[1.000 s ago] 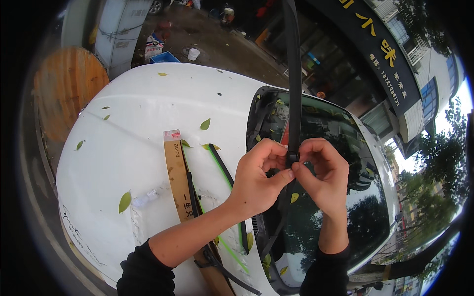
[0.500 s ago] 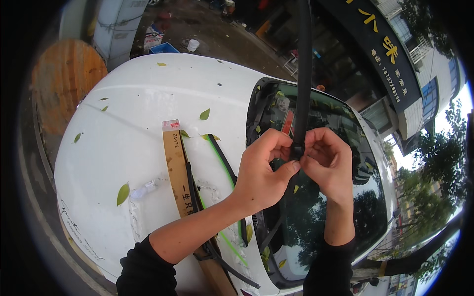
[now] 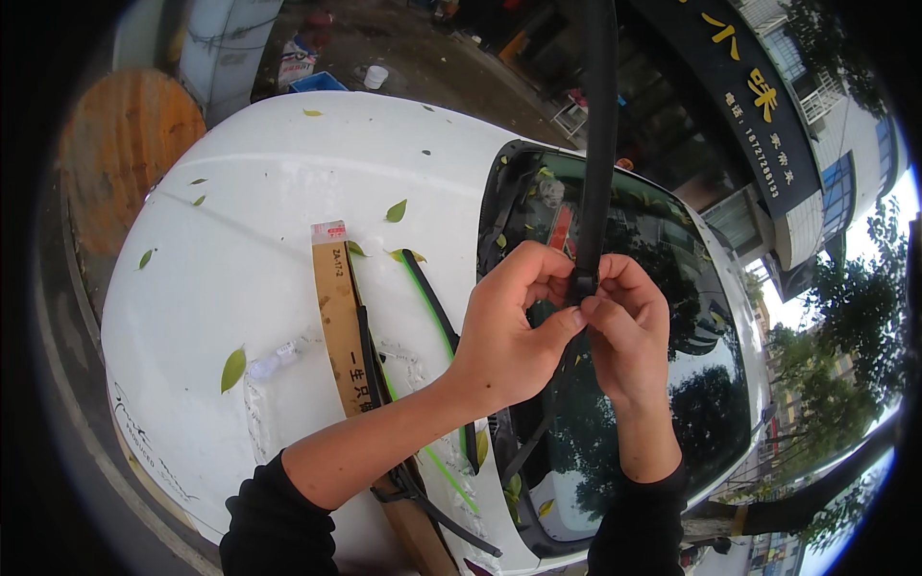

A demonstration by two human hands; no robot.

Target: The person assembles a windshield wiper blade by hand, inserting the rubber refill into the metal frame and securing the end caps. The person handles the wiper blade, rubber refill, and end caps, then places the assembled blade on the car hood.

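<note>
A raised black wiper [image 3: 599, 144] runs upward in front of me over the car's windshield [image 3: 687, 384]. My left hand [image 3: 509, 331] pinches its dark connector [image 3: 583, 284] from the left, thumb and fingers closed. From the other side, my right hand [image 3: 629, 336] grips the same spot, its thumb pressed close to the left thumb. The fingers partly cover the connector, so its clip is hard to make out. Below and left of my hands, a black wiper blade with a green strip [image 3: 434, 309] lies on the white hood [image 3: 221, 288].
A long cardboard box [image 3: 329, 288] lies on the hood, with another black wiper blade [image 3: 367, 355] along it. Crumpled clear plastic [image 3: 279, 360] and scattered leaves [image 3: 396, 210] are nearby. Beyond the car are a white bucket [image 3: 376, 77] and a round wooden board [image 3: 125, 158].
My right hand has turned and drawn in to the left, its thumb now over the connector beside the left thumb. My left hand keeps its pinch. The view has shifted slightly.
</note>
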